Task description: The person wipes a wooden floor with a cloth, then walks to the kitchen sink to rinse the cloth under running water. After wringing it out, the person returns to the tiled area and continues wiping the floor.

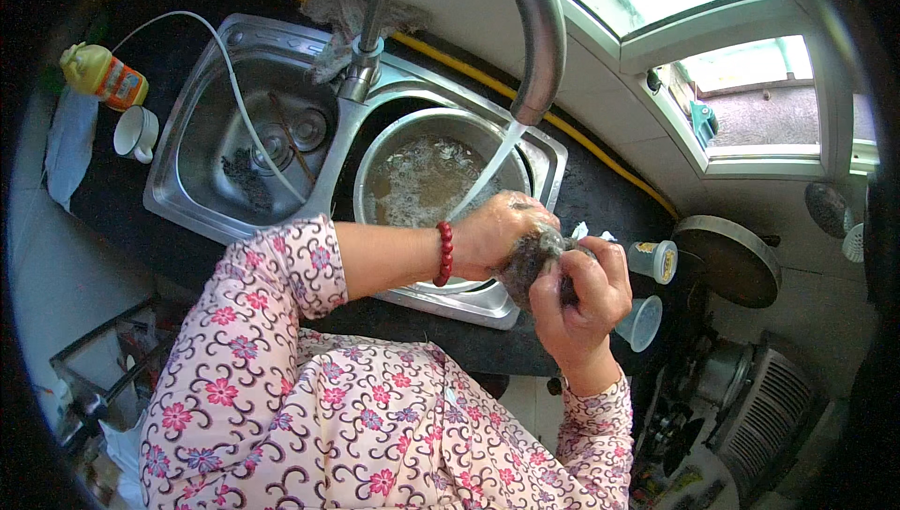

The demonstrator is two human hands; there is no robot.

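Both hands are closed on a wet, dark grey, fuzzy-looking wad point(521, 276), held over the right front corner of the sink; its exact kind I cannot make out. My left hand point(497, 233), with a red bead bracelet at the wrist, grips its left side. Fingers of my right hand point(586, 294) pinch it from the right. Water runs from the curved tap point(544, 51) down past my left hand. Below, a round metal basin point(364, 177) sits in the right sink bowl, filled with murky, frothy water. My left hand and forearm cover part of its near side.
The left sink bowl point(202, 154) has dark debris near its drain and a white hose point(234, 102) hanging in. A yellow bottle point(103, 74) and white mug point(136, 133) stand at left. Plastic tubs point(640, 324) and a round pan point(727, 262) are at right.
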